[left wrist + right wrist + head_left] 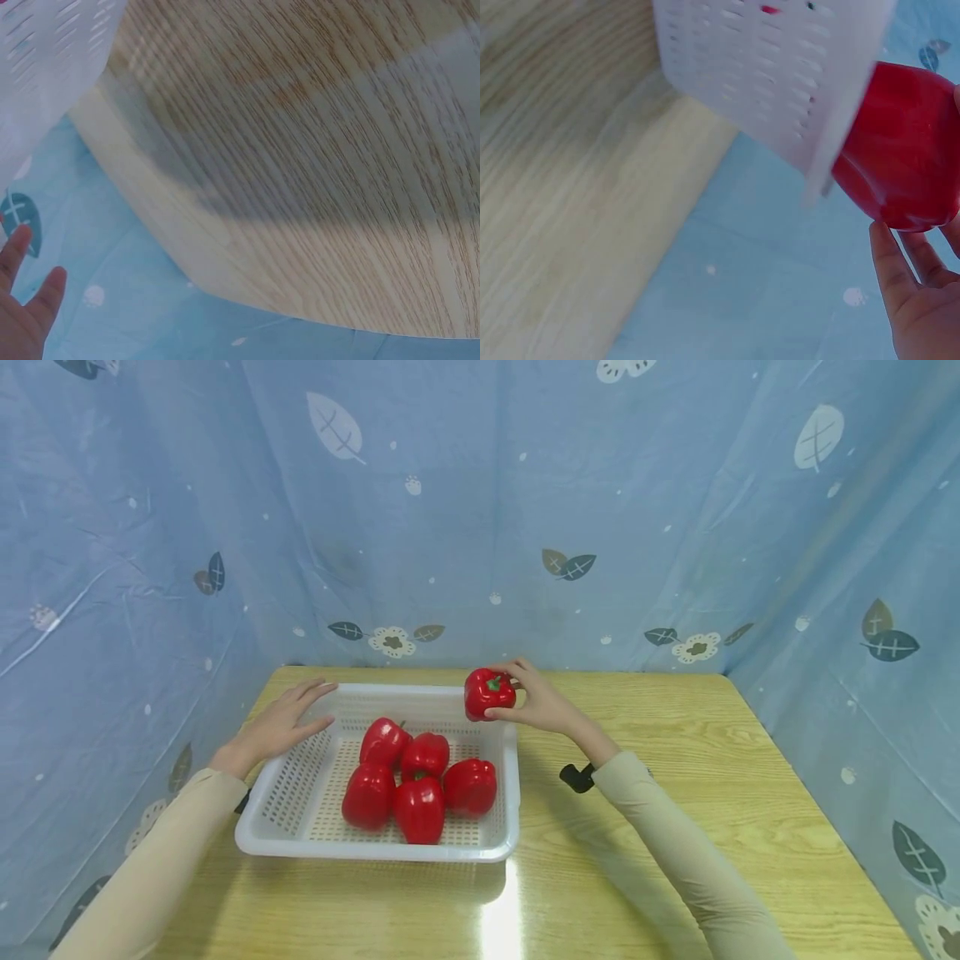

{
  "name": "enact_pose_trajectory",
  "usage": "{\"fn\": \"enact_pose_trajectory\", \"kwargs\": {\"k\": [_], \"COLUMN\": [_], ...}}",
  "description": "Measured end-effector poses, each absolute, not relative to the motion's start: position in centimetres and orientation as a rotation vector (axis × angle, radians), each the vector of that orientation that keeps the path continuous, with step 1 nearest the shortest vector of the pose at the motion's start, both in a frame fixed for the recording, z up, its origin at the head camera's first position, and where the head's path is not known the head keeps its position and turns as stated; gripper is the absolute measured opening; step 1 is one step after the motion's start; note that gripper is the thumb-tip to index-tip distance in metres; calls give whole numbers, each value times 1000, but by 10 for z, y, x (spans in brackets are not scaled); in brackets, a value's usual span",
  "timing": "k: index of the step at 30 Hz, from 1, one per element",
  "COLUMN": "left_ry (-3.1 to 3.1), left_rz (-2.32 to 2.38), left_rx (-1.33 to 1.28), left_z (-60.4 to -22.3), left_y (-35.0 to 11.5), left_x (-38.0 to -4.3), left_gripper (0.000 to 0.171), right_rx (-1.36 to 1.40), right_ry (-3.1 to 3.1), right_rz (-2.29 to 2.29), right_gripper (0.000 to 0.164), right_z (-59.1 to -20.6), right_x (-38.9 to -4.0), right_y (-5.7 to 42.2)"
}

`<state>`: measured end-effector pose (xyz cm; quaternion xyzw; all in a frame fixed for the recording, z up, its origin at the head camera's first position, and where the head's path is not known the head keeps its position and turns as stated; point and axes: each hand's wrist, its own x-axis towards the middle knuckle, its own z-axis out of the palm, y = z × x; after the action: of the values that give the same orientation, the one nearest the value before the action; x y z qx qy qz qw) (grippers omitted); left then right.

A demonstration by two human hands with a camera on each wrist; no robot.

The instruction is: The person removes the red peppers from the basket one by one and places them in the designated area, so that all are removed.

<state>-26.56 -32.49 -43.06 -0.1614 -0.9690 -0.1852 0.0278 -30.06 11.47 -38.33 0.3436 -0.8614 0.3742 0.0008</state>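
Note:
My right hand (542,700) grips a red bell pepper (480,695) with a green stem, above the back right corner of a white plastic basket (378,852). In the right wrist view the held pepper (904,146) shows beside the basket's wall, fingers around its end. Inside the basket several more red bell peppers (420,810) lie grouped at the middle and right. My left hand (283,725) is at the basket's back left edge, fingers spread and holding nothing; whether it touches the rim I cannot tell. The left wrist view catches only part of that hand (26,307).
The basket stands on a wood-grain table (637,843), towards its left side. A blue curtain (480,527) with leaf and flower prints hangs behind and at both sides. A small black object (576,778) shows by the right wrist.

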Motion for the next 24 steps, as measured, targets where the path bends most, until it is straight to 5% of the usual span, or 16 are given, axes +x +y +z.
{"fn": "enact_pose_trajectory", "kwargs": {"k": [24], "left_ry": [-3005], "left_rz": [-542], "left_rx": [-530], "left_z": [-428], "left_y": [-324], "left_x": [-265], "left_gripper": [63], "right_rx": [875], "right_ry": [-2651], "right_rz": [1233], "right_gripper": [66], "right_z": [-372], "right_x": [-300], "right_y": [171]}}
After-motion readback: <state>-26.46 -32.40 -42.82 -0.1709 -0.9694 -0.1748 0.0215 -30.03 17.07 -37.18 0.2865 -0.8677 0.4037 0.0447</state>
